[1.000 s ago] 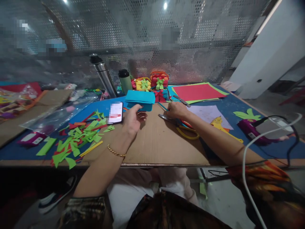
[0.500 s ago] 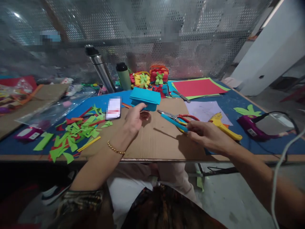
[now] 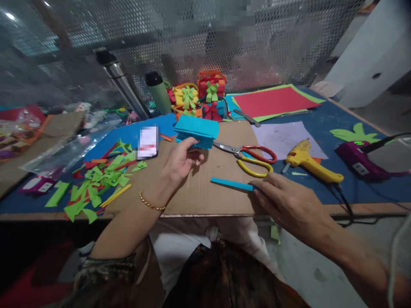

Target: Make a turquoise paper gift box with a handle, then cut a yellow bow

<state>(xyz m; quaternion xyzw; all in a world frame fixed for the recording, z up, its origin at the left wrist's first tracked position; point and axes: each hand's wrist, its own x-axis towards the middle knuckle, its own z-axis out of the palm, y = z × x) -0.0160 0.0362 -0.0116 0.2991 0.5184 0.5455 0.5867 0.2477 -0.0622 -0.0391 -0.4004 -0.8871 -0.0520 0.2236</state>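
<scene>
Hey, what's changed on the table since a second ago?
The right hand drew back and rightward, bringing its blue strip to the near side of the scissors. Nothing was visibly let go. The left hand still holds the folded blue paper; the scissors stayed put.

The head-worn view looks forward and down from near a flat brown cardboard sheet (image 3: 195,188), facing a grey perforated panel (image 3: 180,47)

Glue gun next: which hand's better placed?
Likely the right hand: it's much nearer the glue gun, though it would have to free itself of the blue strip. The left hand is farther off, holding the folded paper, with scissors between.
</scene>
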